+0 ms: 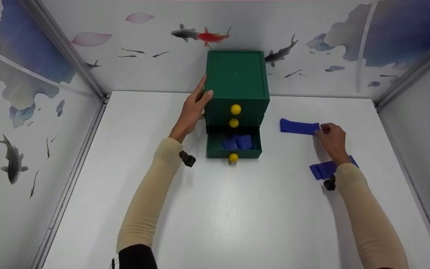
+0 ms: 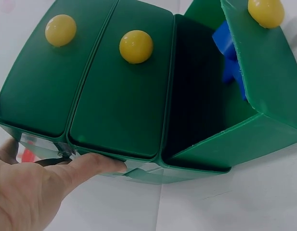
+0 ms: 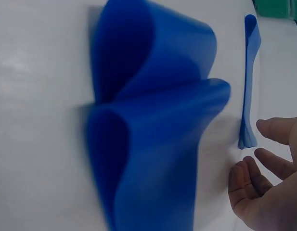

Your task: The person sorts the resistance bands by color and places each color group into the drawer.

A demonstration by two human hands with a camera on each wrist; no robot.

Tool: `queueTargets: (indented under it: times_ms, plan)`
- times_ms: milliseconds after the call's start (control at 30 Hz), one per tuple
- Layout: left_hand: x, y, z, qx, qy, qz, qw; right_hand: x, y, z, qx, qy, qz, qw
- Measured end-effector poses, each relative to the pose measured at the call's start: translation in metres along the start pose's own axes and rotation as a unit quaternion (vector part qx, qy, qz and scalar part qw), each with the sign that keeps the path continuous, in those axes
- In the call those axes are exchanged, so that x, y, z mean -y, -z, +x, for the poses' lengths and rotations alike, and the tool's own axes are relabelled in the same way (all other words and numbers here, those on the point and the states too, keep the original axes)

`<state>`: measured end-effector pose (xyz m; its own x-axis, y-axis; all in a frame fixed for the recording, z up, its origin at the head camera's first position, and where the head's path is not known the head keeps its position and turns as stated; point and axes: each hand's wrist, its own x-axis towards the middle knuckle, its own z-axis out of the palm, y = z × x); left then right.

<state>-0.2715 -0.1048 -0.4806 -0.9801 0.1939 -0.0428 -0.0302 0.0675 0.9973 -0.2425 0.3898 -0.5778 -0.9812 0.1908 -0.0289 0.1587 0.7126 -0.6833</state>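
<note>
A green cabinet (image 1: 236,76) with three drawers and round yellow knobs stands against the back wall. Its bottom drawer (image 1: 215,153) is pulled out, and folded blue pieces (image 1: 243,142) lie inside. Against the cabinet's left side rests my left hand (image 1: 192,111), fingers extended, thumb (image 2: 97,164) along the side panel. My right hand (image 1: 333,140) is at the right end of a flat, folded blue band (image 1: 298,127), fingertips right by that end and thumb and fingers parted in the right wrist view. Another blue band (image 3: 158,159), bent into loops, lies below the right wrist.
The white tabletop (image 1: 215,216) spreads in front of the cabinet. Printed panels with fish enclose it at the back and sides, with metal edging (image 1: 73,179) along the left.
</note>
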Motion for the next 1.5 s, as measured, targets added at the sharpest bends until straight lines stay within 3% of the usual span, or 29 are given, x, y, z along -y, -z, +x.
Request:
queueTargets:
  times_ms: [367,733,967,1100,1300,1500]
  plan:
    - [0.002,0.002,-0.001,-0.004,0.004,0.001,1.0,-0.003,-0.001,0.006,0.035,-0.017,0.012,0.9992]
    - [0.003,-0.003,0.001,-0.006,0.0,0.007,1.0,0.004,-0.006,0.01,0.026,-0.059,-0.024,0.9976]
    - [0.003,-0.004,0.001,-0.001,-0.001,0.001,1.0,0.007,-0.008,0.008,0.009,-0.071,-0.004,0.9974]
    - [0.002,-0.002,0.001,-0.004,-0.002,-0.001,1.0,0.011,-0.008,0.005,-0.012,-0.046,0.002,0.9989]
    - [0.002,-0.001,0.0,-0.003,-0.008,-0.001,1.0,0.02,-0.008,-0.005,-0.059,0.032,0.011,0.9977]
    - [0.002,0.0,0.0,-0.003,-0.009,-0.007,0.9999,0.032,-0.005,-0.018,-0.068,0.078,0.02,0.9945]
